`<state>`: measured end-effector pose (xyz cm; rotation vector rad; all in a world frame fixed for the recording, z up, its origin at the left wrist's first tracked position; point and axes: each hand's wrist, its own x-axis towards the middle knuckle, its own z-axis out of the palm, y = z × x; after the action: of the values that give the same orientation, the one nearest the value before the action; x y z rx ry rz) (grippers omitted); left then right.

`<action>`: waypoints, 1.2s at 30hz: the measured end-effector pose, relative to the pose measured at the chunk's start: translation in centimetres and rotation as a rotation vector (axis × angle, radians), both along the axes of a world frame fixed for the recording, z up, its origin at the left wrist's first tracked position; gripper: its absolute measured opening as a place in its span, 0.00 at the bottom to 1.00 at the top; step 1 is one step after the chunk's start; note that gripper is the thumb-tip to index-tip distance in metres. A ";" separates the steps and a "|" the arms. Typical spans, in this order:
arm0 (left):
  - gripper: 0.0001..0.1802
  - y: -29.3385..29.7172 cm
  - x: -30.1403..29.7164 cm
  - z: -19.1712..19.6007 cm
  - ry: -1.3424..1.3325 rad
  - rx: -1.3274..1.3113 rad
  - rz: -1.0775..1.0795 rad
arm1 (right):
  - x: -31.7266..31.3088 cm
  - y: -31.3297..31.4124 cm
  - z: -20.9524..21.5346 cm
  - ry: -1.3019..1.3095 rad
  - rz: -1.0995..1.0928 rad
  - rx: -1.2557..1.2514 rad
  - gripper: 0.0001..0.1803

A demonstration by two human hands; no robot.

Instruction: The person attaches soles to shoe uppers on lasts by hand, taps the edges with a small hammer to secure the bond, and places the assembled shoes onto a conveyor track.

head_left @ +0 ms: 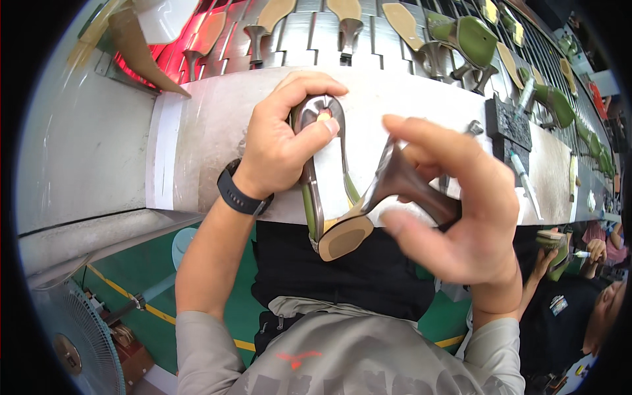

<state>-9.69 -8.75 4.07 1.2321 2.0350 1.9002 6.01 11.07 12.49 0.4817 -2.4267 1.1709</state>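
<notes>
My left hand (280,141) grips the toe end of a metallic brown high-heeled shoe (322,191) on a green last, held sole up over the workbench edge. The tan heel seat (342,238) of the shoe points toward my body. My right hand (461,210) holds a dark brown flared heel piece (401,181), its narrow end touching the back of the shoe. A black watch (240,192) sits on my left wrist.
A grey workbench (217,131) runs across in front of me. Behind it a conveyor rack (309,33) carries tan insoles and green lasts (471,39) on metal stands. A fan (72,342) stands lower left. A seated co-worker (579,309) works at right.
</notes>
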 end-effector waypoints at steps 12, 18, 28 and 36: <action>0.37 -2.2 1.9 0.8 -0.244 0.002 -0.005 | -1.7 -4.7 -2.5 0.260 -0.010 0.197 0.23; 0.41 -2.9 1.9 -0.7 -0.142 0.197 -0.045 | -2.6 -5.9 -3.6 0.298 0.029 0.154 0.22; 0.42 -3.1 1.9 -0.9 -0.120 0.186 -0.006 | -3.3 -6.6 -4.6 0.381 0.015 0.156 0.19; 0.36 -3.4 1.0 -0.8 -0.093 0.165 -0.034 | -4.7 -6.0 -5.0 0.423 0.059 0.193 0.18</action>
<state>-8.68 -12.13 3.28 1.1799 1.8319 2.1034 1.26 5.07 7.52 0.7777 -2.1711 0.7626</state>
